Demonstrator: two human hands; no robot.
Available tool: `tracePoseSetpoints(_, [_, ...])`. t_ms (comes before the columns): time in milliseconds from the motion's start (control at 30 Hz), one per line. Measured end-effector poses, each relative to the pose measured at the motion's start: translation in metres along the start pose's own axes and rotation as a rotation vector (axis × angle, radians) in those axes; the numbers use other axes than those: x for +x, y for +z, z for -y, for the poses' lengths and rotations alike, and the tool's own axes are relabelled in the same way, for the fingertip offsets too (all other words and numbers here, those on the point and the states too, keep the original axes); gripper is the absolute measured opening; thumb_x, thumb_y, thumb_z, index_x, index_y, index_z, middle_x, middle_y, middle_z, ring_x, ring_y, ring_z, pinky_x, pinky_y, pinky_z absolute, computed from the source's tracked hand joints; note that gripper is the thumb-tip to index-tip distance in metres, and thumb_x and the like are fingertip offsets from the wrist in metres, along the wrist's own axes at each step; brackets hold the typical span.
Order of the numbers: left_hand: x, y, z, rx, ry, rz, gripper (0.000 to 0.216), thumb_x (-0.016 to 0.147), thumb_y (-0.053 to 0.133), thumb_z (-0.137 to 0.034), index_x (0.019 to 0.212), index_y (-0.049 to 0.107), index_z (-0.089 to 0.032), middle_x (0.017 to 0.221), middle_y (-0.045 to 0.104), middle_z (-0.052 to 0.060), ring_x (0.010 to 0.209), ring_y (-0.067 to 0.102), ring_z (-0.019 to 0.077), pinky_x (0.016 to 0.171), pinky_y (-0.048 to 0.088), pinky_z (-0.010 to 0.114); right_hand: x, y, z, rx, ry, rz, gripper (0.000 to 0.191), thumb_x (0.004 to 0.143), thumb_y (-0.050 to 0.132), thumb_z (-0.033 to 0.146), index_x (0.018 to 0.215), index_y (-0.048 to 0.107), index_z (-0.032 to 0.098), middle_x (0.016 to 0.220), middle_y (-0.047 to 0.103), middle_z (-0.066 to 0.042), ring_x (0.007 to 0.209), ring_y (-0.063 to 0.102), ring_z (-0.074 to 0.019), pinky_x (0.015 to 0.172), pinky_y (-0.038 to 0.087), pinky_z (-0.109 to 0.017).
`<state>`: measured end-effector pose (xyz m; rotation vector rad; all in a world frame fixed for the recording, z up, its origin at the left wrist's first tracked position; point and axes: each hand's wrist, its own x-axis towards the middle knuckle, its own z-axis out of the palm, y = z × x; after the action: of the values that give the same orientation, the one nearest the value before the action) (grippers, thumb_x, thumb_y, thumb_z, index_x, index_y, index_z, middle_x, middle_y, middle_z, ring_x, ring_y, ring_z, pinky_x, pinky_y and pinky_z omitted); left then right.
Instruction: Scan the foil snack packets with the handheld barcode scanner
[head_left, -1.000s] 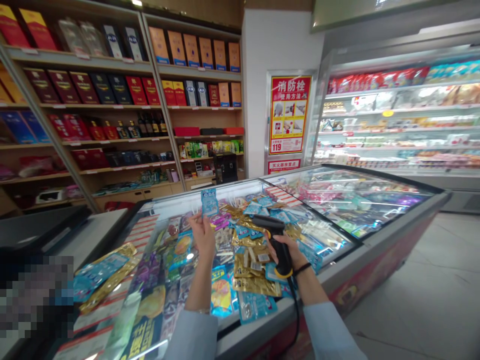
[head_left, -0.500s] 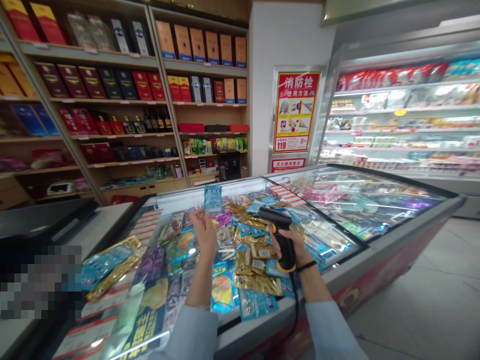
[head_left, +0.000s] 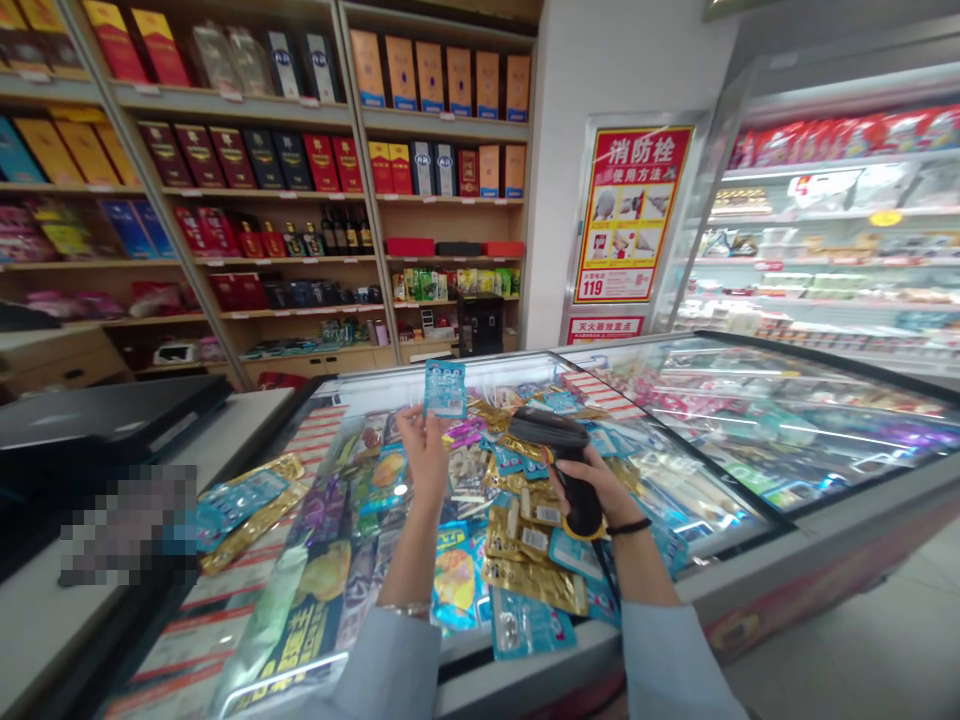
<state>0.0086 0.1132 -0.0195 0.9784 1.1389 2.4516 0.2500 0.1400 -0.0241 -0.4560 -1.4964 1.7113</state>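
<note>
The left hand point(head_left: 424, 455) pinches a blue packet point(head_left: 445, 388) upright at its 12 o'clock, above the freezer point(head_left: 795, 550) lid. At its 3 o'clock, the right hand point(head_left: 596, 488) grips a black scanner point(head_left: 559, 440) over gold packets point(head_left: 534, 585).

1. The blue packet point(head_left: 445, 388) is small, flat and light blue with some white print. It's upright just above centre frame, pinched at its bottom edge by the left hand point(head_left: 424, 455).
2. The scanner point(head_left: 555, 432) is a black pistol-grip type with a yellow ring at the handle's base. It sits right of centre, gripped in the right hand point(head_left: 600, 490), with its head pointing left toward the packet.
</note>
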Motion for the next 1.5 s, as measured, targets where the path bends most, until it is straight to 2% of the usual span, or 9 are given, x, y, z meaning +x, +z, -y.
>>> tracePoseSetpoints(233, [0.001,0.001,-0.001,-0.012,0.024,-0.018,0.038,0.082,0.061,-0.048,0.100,0.040,-0.022,0.096,0.063,0.005,0.083,0.067,0.0177,0.081,0.056,0.038,-0.005,0.001,0.006,0.051,-0.086,0.034,0.030,0.075,0.069,0.039,0.092,0.057,0.017,0.053,0.059,0.002,0.035,0.050,-0.0108,0.034,0.040,-0.021])
tracePoseSetpoints(433, [-0.001,0.002,-0.004,-0.014,0.028,-0.010,0.036,0.082,0.062,-0.047,0.098,0.040,-0.023,0.095,0.063,0.006,0.084,0.068,0.0190,0.084,0.056,0.041,-0.007,0.001,0.006,0.057,-0.080,0.013,0.030,0.076,0.069,0.037,0.094,0.057,0.017,0.055,0.060,0.002,0.036,0.050,-0.0105,0.035,0.040,-0.021])
tracePoseSetpoints(567, [-0.002,0.004,-0.008,-0.067,0.002,-0.012,0.041,0.078,0.067,-0.048,0.097,0.039,-0.024,0.091,0.063,0.004,0.077,0.068,0.0181,0.080,0.058,0.041,-0.008,0.000,0.005,0.046,-0.070,0.010,0.029,0.076,0.069,0.038,0.093,0.057,0.017,0.056,0.060,0.002,0.036,0.050,-0.0107,0.035,0.040,-0.021])
tracePoseSetpoints(800, [0.000,0.005,0.000,-0.207,-0.142,-0.064,0.056,0.059,0.082,-0.031,0.093,0.038,-0.024,0.089,0.065,-0.001,0.078,0.065,0.0133,0.081,0.055,0.034,-0.007,-0.002,0.004,0.066,-0.050,-0.007,0.032,0.076,0.068,0.039,0.096,0.057,0.016,0.055,0.059,0.001,0.035,0.050,-0.0108,0.034,0.041,-0.021])
tracePoseSetpoints(933, [-0.001,0.005,0.009,-0.210,-0.279,-0.077,0.071,0.049,0.086,-0.021,0.105,0.043,-0.024,0.092,0.067,0.001,0.077,0.066,0.0132,0.078,0.053,0.030,-0.005,-0.001,0.003,0.075,-0.025,-0.008,0.034,0.074,0.069,0.041,0.095,0.057,0.016,0.053,0.059,0.002,0.034,0.050,-0.0111,0.033,0.041,-0.021])
tracePoseSetpoints(1100, [-0.005,0.008,0.014,-0.209,-0.365,-0.065,0.085,0.048,0.086,-0.016,0.121,0.043,-0.025,0.101,0.067,0.002,0.084,0.067,0.0145,0.081,0.053,0.029,-0.004,0.000,0.001,0.062,-0.005,-0.013,0.034,0.075,0.069,0.041,0.096,0.057,0.017,0.054,0.059,0.001,0.035,0.051,-0.0117,0.033,0.041,-0.022])
tracePoseSetpoints(1233, [-0.006,0.007,0.014,-0.163,-0.337,-0.110,0.089,0.050,0.087,-0.017,0.127,0.042,-0.026,0.108,0.066,0.005,0.088,0.067,0.0152,0.083,0.054,0.030,-0.005,0.001,0.000,0.057,-0.008,0.007,0.032,0.076,0.067,0.040,0.095,0.057,0.017,0.054,0.058,0.001,0.035,0.050,-0.0113,0.034,0.040,-0.021])
tracePoseSetpoints(1333, [-0.007,0.006,0.011,-0.097,-0.281,-0.145,0.088,0.050,0.086,-0.015,0.126,0.043,-0.024,0.104,0.067,0.005,0.084,0.067,0.0150,0.082,0.055,0.030,-0.004,0.001,0.000,0.064,-0.009,0.008,0.032,0.075,0.067,0.039,0.095,0.057,0.017,0.053,0.058,0.002,0.035,0.050,-0.0111,0.033,0.040,-0.021])
tracePoseSetpoints(1500, [-0.010,0.007,0.005,-0.018,-0.243,-0.129,0.087,0.047,0.087,-0.020,0.122,0.046,-0.023,0.097,0.067,0.003,0.078,0.067,0.0152,0.078,0.055,0.032,-0.003,0.001,-0.003,0.056,0.020,-0.011,0.032,0.074,0.067,0.040,0.094,0.057,0.017,0.052,0.059,0.002,0.034,0.050,-0.0114,0.033,0.041,-0.021])
